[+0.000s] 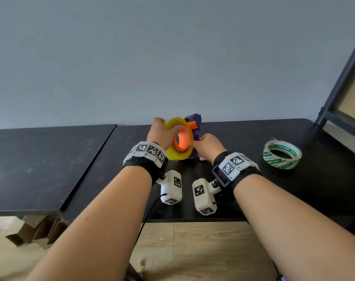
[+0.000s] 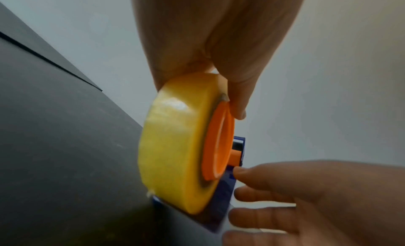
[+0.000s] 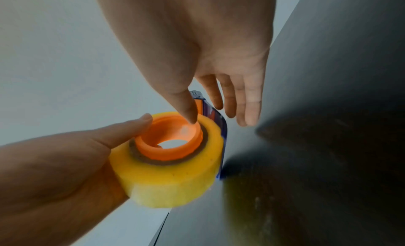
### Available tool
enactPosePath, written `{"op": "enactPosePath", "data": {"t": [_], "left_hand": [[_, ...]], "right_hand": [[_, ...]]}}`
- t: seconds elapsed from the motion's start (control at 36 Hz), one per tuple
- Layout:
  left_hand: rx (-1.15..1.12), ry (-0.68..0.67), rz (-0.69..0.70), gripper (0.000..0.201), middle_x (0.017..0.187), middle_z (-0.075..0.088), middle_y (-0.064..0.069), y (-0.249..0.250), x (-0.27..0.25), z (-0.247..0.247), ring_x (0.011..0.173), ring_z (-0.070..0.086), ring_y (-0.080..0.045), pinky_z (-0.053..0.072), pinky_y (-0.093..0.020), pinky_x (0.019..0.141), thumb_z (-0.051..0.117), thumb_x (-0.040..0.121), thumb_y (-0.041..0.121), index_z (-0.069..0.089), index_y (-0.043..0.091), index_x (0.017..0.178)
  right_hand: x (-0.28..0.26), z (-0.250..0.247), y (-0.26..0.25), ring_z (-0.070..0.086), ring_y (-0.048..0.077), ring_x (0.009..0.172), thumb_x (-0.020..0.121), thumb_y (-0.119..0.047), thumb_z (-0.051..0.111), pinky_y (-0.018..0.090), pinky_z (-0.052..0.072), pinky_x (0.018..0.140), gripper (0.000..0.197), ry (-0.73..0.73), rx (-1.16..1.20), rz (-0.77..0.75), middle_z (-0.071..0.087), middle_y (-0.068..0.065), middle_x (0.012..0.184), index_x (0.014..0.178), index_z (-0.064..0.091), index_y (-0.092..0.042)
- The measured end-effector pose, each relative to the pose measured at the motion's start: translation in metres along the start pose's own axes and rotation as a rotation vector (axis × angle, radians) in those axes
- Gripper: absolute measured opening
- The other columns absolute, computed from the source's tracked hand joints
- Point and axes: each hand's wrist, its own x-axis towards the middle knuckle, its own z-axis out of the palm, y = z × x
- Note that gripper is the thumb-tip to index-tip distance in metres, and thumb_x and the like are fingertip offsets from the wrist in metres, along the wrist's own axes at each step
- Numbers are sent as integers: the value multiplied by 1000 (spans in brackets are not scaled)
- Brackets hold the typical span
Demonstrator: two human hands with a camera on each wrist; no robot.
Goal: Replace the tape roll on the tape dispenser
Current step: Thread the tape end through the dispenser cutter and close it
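Yellow roll at the dispenser hub; seating unconfirmed.

We are finding the left hand [image 1: 159, 132] clamping its curled fingers and thumb on the yellow tape roll [image 1: 179, 138], which is sitting around the orange hub [image 2: 217, 145] of the blue tape dispenser [image 2: 221, 206] on the table [image 1: 51, 163]. The right hand [image 1: 208, 147] is bracing the dispenser, thumb in the hub, fingers fairly straight. A green-printed roll [image 1: 282, 155] is lying well right of the dispenser. We are judging that threading the tape remains.
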Motion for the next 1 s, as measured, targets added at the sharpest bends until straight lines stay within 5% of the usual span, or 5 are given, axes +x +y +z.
{"op": "enactPosePath", "data": {"t": [0.08, 0.19, 0.5, 0.69, 1.0], "left_hand": [[76, 12, 86, 71, 137, 50, -13, 5, -2, 0, 123, 52, -31, 43, -37, 97, 69, 86, 32, 34, 9, 142], [185, -1, 177, 69, 141, 47, -11, 5, -4, -1, 123, 52, -31, 43, -37, 96, 70, 83, 25, 35, 13, 142], [233, -33, 221, 66, 131, 58, -7, 4, -8, 1, 117, 57, -25, 42, -30, 88, 76, 77, 25, 49, 15, 136], [269, -122, 273, 25, 82, 63, -1, 9, -15, -1, 80, 60, -21, 39, -25, 57, 75, 76, 19, 68, 12, 100], [268, -157, 278, 23, 77, 64, -3, 10, -16, -4, 69, 57, -17, 38, -20, 54, 75, 76, 16, 70, 9, 97]], "right_hand": [[2, -7, 0, 62, 33, 106, 89, -24, 60, 37, 49, 89, 36, 89, -26, -35, 63, 13, 103, 119, 54, -4], [1, -18, -6, 57, 30, 119, 92, -19, 56, 32, 42, 92, 35, 188, -30, -141, 62, 11, 126, 125, 57, -7], [-2, -28, -13, 66, 20, 97, 89, -18, 61, 35, 53, 90, 17, 289, 154, -325, 73, 5, 100, 98, 72, -9], [1, -27, -14, 64, 12, 86, 85, -20, 67, 25, 49, 77, 12, 240, 142, -375, 68, -6, 84, 89, 74, -11], [0, -26, -18, 58, 4, 75, 80, -33, 74, 14, 41, 62, 25, 177, 64, -387, 67, -7, 87, 95, 73, -13]]}}
